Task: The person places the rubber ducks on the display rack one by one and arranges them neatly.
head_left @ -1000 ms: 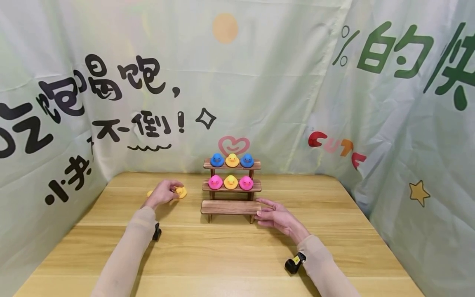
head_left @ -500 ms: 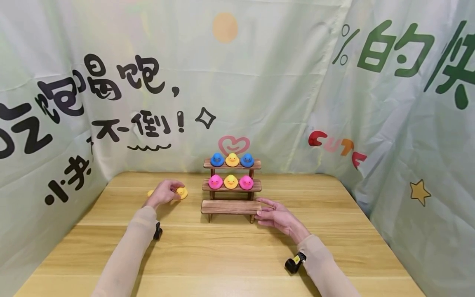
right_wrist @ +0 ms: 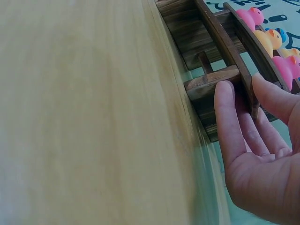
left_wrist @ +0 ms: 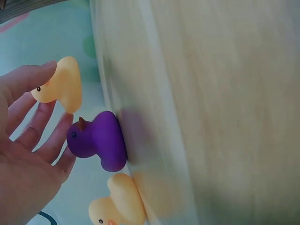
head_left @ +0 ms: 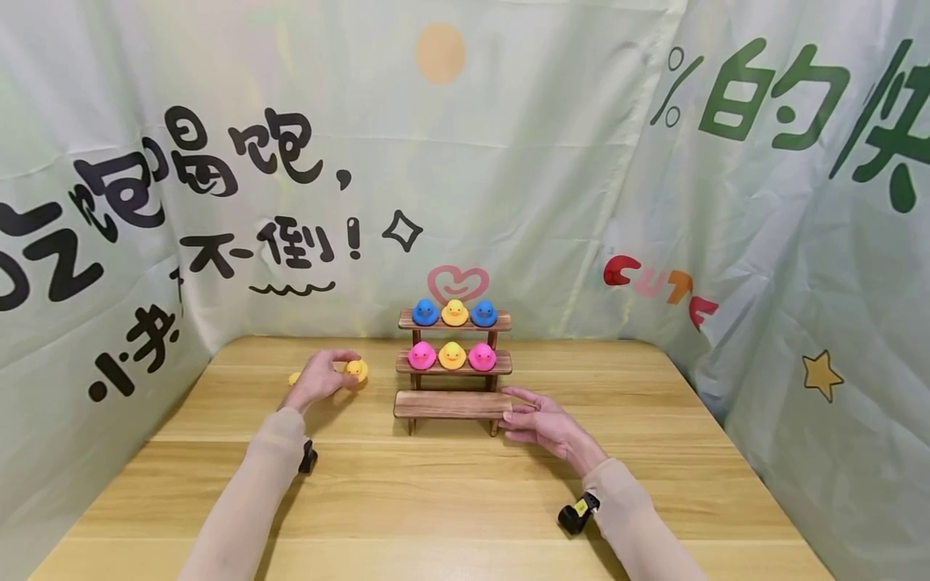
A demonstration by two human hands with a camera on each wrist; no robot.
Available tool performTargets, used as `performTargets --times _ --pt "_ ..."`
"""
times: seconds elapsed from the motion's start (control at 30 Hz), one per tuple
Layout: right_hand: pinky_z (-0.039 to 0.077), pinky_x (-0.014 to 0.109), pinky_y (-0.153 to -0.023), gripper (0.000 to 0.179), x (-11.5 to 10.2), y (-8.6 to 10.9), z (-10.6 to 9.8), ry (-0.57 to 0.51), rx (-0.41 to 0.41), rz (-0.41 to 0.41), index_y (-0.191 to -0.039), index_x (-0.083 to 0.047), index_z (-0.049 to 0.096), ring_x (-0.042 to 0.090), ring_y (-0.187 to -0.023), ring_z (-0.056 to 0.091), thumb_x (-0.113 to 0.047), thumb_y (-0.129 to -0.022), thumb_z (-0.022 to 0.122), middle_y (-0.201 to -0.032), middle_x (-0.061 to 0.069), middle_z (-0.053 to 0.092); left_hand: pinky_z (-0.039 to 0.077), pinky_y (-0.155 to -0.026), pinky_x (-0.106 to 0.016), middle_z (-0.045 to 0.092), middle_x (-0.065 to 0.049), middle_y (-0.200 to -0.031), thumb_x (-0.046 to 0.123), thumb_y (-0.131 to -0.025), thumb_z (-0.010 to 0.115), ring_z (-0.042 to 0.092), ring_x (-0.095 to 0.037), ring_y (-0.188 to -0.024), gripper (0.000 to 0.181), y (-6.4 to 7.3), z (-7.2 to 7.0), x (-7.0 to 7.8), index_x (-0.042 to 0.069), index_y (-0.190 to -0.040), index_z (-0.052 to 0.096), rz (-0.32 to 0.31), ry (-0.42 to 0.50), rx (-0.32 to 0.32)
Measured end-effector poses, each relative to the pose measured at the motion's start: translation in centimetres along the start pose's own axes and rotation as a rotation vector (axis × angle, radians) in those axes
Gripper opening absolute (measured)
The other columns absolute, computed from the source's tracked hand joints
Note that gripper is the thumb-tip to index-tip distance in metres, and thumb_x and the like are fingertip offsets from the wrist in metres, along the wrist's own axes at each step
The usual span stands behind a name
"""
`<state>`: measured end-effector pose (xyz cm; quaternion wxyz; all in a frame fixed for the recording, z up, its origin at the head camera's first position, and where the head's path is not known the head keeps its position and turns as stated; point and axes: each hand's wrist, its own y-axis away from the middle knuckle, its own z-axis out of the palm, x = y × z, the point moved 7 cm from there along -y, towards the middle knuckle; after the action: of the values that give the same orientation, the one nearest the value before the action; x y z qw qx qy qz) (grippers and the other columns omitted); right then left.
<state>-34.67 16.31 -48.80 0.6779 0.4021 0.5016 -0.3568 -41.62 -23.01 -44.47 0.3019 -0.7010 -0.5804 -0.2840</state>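
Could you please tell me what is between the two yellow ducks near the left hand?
A purple duck stands between them, as the left wrist view shows.

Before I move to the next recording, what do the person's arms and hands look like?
The left hand and right hand are bare, with no gloves. The left sleeve and right sleeve are long, plain and pale beige. A small black device sits at each wrist, left and right; the right one carries a yellow patch.
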Motion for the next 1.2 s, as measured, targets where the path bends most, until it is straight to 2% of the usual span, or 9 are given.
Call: performTargets --times 0.1,0.4,0.67,0.8,1.07,1.2 --pt "0.056 0.037 -0.089 0.068 0.0 0.0 0.0 0.002 0.002 0.000 -0.153 -0.003 0.028 0.026 -0.105 0.067 -0.001 -0.094 0.062 -0.119 0.014 0.059 0.034 -0.109 -0.058 0.057 -0.020 -0.137 0.008 -0.082 0.075 0.049 -0.041 -0.129 0.051 0.2 0.0 0.3 0.003 -0.131 0.059 0.009 0.012 0.007" --pt "0.056 0.039 -0.091 0.069 -0.1 0.3 -0.1 0.011 0.010 -0.003 -0.153 -0.004 0.028 0.027 -0.107 0.066 -0.002 -0.094 0.062 -0.121 0.015 0.058 0.035 -0.111 -0.055 0.056 -0.021 -0.137 0.005 -0.082 0.074 0.047 -0.042 -0.132 0.050 1.0 0.4 1.7 0.002 -0.130 0.059 0.043 0.064 -0.011" --pt "0.055 0.039 -0.092 0.068 0.1 0.4 0.0 0.020 0.017 -0.003 -0.153 -0.004 0.029 0.025 -0.105 0.067 -0.002 -0.093 0.062 -0.129 0.021 0.053 0.046 -0.102 -0.051 0.057 -0.020 -0.130 0.004 -0.081 0.074 0.056 -0.041 -0.122 0.046 2.1 0.5 2.9 0.003 -0.126 0.062 0.080 0.066 0.023" --pt "0.055 0.039 -0.092 0.069 0.1 0.4 0.0 0.018 0.015 0.001 -0.153 -0.005 0.029 0.025 -0.105 0.066 -0.002 -0.093 0.062 -0.131 0.022 0.051 0.046 -0.102 -0.052 0.058 -0.018 -0.128 0.006 -0.079 0.076 0.056 -0.040 -0.119 0.044 2.5 0.6 3.4 0.005 -0.122 0.065 0.106 0.021 0.047" --pt "0.055 0.039 -0.091 0.068 0.0 0.4 0.0 0.010 0.022 -0.004 -0.153 -0.004 0.029 0.025 -0.105 0.066 -0.001 -0.094 0.062 -0.132 0.024 0.049 0.043 -0.103 -0.058 0.051 -0.017 -0.134 0.009 -0.077 0.080 0.053 -0.044 -0.121 0.044 3.3 1.1 4.2 0.008 -0.120 0.067 0.077 0.031 0.062" --pt "0.055 0.039 -0.092 0.068 0.0 0.3 0.2 0.009 0.017 -0.006 -0.153 -0.004 0.029 0.026 -0.106 0.066 -0.001 -0.093 0.062 -0.135 0.026 0.046 0.043 -0.103 -0.057 0.053 -0.019 -0.137 0.009 -0.079 0.079 0.054 -0.045 -0.123 0.043 3.6 1.6 4.3 0.007 -0.120 0.066 0.051 0.061 0.064"
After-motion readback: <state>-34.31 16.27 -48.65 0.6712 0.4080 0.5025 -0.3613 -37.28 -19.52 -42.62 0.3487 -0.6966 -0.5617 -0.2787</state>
